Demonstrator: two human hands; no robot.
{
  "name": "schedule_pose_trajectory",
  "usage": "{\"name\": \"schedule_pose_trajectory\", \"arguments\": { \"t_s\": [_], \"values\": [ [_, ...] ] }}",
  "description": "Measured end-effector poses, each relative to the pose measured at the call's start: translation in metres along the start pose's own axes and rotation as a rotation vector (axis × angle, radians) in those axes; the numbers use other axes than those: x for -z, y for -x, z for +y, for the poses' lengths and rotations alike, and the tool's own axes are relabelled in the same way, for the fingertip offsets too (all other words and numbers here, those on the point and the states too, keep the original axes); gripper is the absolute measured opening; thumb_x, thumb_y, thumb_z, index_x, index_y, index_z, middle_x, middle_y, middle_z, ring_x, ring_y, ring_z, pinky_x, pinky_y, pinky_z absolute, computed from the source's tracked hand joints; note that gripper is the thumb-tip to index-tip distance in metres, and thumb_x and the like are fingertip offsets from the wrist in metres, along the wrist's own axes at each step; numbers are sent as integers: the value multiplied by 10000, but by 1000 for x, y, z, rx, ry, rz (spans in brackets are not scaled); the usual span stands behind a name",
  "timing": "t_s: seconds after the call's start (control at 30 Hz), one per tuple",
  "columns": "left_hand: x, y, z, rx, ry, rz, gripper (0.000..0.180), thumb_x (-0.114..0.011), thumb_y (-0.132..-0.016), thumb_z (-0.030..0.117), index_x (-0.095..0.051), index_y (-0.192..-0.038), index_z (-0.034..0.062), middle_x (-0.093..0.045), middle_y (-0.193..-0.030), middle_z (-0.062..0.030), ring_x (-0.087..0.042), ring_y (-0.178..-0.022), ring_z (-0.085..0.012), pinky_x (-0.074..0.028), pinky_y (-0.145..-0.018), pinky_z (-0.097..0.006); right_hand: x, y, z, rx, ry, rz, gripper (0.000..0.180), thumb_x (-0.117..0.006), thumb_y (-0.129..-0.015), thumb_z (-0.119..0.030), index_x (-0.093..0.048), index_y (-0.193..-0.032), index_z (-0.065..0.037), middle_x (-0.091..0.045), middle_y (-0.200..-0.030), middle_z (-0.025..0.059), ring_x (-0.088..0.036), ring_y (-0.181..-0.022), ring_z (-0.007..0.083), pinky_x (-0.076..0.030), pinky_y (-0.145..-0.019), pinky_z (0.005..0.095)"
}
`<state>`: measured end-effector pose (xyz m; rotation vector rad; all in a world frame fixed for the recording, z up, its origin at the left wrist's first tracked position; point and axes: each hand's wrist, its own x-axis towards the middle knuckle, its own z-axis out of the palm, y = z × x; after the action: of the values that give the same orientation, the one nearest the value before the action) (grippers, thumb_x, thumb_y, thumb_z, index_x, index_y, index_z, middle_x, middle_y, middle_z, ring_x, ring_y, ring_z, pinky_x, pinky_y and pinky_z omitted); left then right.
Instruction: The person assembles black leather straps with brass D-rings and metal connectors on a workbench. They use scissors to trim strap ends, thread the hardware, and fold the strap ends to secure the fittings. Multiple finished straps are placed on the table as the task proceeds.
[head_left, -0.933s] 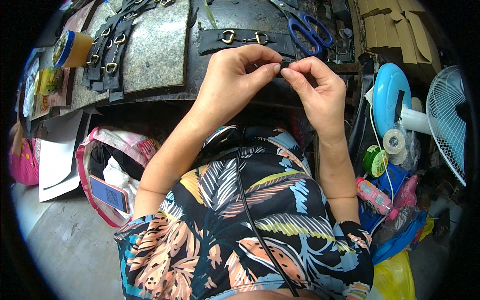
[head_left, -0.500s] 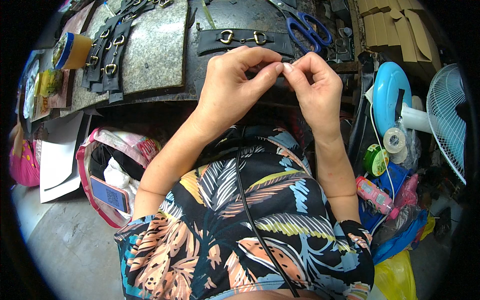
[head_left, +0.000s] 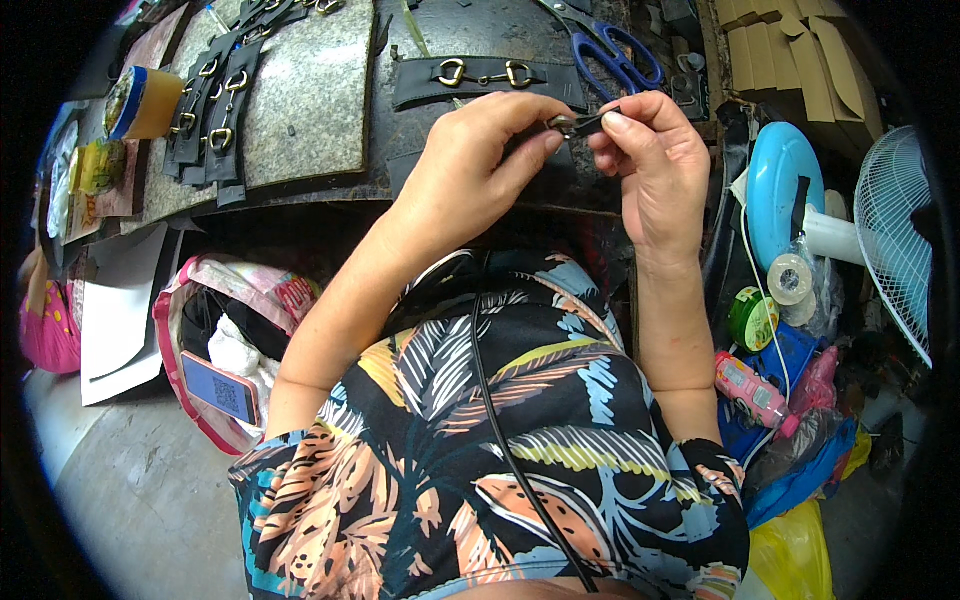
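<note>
My left hand [head_left: 475,160] pinches a small metal fitting [head_left: 563,126] between thumb and fingers; most of it is hidden by them. From the fitting a short black strap [head_left: 591,125] runs to the right, its other end gripped by the thumb and forefinger of my right hand [head_left: 660,150]. Just beyond my hands, a wide black strip [head_left: 420,84] lies on the dark bench, bearing a gold-coloured horsebit [head_left: 485,76]. Blue-handled scissors [head_left: 622,65] rest beyond my right hand.
Several black straps with gold fittings [head_left: 228,115] lie on a speckled stone slab [head_left: 315,90] at left, beside a tan jar with a blue rim [head_left: 150,105]. On the right are a white fan [head_left: 895,230], cardboard pieces [head_left: 790,60] and a pink bottle [head_left: 750,390].
My right hand has moved right, away from my left, drawing the black strap out between them. The strap and metal fitting now show; before, my fingertips met and hid them.
</note>
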<state>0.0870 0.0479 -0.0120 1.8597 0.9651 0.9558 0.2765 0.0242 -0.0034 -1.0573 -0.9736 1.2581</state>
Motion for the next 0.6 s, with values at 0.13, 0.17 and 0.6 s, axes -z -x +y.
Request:
{"name": "schedule_pose_trajectory", "arguments": {
  "t_s": [0.13, 0.17, 0.6],
  "values": [
    [2, -1, 2, 52, 32, -7, 241, -689, -953, 79, -681, -1171, -24, -702, -945, -84, -628, -876, -119, -505, -795, -269, 4, 0, 4, -13, 43, 6, 92, -697, -942, -113, -680, -963, -25, -700, -828, 27, -658, -724, 68, -520, -647, 187],
    [2, -1, 3, 97, 61, -28, 229, -692, -952, 84, -687, -1153, -25, -698, -929, -74, -617, -862, -108, -500, -778, -258, 4, 1, 5, 2, 61, 9, 95, -693, -944, -119, -678, -958, -26, -698, -823, 27, -654, -718, 66, -518, -643, 187],
    [12, 2, 10, 125, -3, -94, 191, -742, -918, 121, -709, -1055, -7, -668, -804, -13, -570, -732, -71, -470, -672, -223, -1, 5, -9, 102, 540, -229, 141, -708, -955, -128, -684, -969, 10, -687, -815, 43, -637, -744, 123, -508, -682, 270]
  ]
}}
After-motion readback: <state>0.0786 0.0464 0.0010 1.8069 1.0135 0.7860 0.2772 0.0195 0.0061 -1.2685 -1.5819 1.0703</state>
